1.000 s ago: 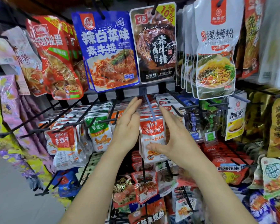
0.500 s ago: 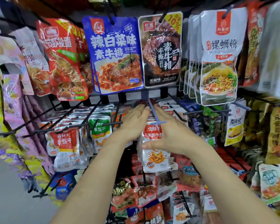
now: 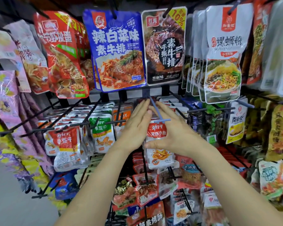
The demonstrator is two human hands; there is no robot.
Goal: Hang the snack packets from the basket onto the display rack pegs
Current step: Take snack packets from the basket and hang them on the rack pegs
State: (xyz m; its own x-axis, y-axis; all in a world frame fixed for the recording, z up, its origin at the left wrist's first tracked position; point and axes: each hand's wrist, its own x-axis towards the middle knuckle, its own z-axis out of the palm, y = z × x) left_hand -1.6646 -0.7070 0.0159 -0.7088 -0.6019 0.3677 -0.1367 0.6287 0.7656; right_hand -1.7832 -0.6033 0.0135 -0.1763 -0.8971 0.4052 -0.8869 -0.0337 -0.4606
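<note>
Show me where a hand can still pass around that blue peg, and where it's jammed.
Free: the blue peg's shaft, bare between left hand and right hand, behind the red fish packet at its tip; long black pegs leftward look bare on top. Jammed: green packets beside the left hand, and rows below.

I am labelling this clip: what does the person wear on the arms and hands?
Nothing that shows. The left forearm and right forearm are bare to the picture's lower edge, no sleeve in view. The left hand and the right hand carry no glove, ring, watch or bracelet.
</note>
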